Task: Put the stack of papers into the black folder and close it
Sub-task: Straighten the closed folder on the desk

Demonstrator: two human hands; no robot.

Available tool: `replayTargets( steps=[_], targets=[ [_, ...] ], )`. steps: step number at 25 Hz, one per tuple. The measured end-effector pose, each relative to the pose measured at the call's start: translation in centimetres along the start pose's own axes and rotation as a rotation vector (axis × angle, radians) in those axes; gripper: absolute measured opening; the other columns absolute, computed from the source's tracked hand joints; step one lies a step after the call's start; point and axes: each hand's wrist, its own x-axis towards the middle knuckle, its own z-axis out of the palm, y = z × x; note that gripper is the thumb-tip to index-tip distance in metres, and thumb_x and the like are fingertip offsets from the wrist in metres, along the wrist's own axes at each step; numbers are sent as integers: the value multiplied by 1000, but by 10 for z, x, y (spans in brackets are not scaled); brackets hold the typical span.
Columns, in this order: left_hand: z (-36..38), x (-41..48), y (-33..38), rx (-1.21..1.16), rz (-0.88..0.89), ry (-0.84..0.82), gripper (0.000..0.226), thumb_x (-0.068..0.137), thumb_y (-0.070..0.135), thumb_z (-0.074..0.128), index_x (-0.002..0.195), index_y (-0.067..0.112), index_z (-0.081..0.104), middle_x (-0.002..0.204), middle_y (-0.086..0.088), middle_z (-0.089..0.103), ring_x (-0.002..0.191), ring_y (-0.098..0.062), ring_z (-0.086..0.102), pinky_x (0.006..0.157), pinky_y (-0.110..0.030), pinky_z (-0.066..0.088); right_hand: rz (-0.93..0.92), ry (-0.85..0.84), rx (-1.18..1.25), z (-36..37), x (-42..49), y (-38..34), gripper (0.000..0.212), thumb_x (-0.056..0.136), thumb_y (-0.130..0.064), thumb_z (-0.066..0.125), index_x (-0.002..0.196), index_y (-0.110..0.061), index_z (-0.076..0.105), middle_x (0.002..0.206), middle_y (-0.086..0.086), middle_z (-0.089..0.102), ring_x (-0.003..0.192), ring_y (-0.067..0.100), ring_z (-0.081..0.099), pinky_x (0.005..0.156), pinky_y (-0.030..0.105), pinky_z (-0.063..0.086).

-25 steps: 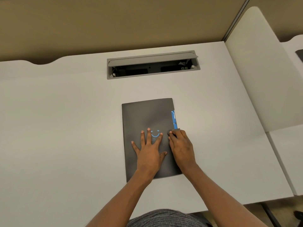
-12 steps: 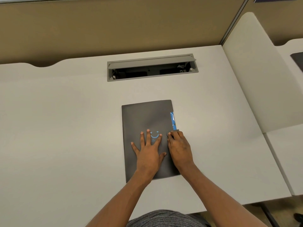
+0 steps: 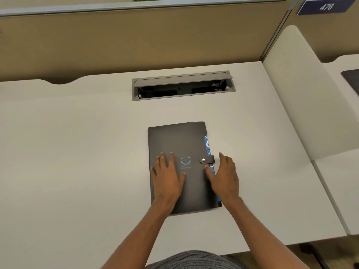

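The black folder (image 3: 180, 140) lies shut on the white desk (image 3: 77, 152), a blue smiley printed on its cover. Its strap (image 3: 207, 159) is snapped down over the right edge, the silver button showing. A thin blue strip (image 3: 207, 144) peeks out along that edge. No papers can be seen. My left hand (image 3: 168, 176) rests flat on the cover's left half, fingers spread. My right hand (image 3: 224, 176) is at the folder's right edge just below the strap, fingers apart, holding nothing.
A grey cable hatch (image 3: 182, 85) stands open in the desk behind the folder. A tan partition (image 3: 136, 39) runs along the back. A white side panel (image 3: 303, 90) bounds the desk on the right, with a dark object (image 3: 352, 79) on the neighbouring desk.
My right hand has lifted off the strap and moved right and down, leaving the snap fastened and visible. My left hand slid to the left on the cover.
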Motion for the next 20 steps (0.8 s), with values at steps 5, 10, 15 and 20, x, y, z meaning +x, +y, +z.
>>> replayTargets(
  steps=[5,10,15,20],
  targets=[
    [-17,1,-33,-104,-312,50,94,89,52,69,156,4,24,158,-19,30,140,-37,35,101,-52,46,87,-130,-14,0,4,-7,65,89,-53,69,136,-12,51,134,10,53,125,31,55,92,44,54],
    [-20,4,-43,-249,-385,12,68,86,48,74,129,2,50,139,-18,42,129,-37,41,90,-52,54,110,-154,40,3,4,-17,52,86,-42,78,128,-18,58,128,7,52,114,30,62,91,42,55],
    [-20,2,-36,-340,-383,32,62,84,38,79,131,8,52,136,-16,46,128,-35,43,94,-53,53,211,-172,173,4,10,-22,64,81,-29,86,134,-10,55,129,15,58,113,35,64,98,43,53],
    [-23,3,-43,-426,-399,99,68,82,28,84,137,6,50,134,-19,53,127,-37,48,101,-49,48,201,-120,195,5,8,-38,58,79,-10,82,130,-6,55,122,17,68,108,35,65,92,40,53]
  ],
)
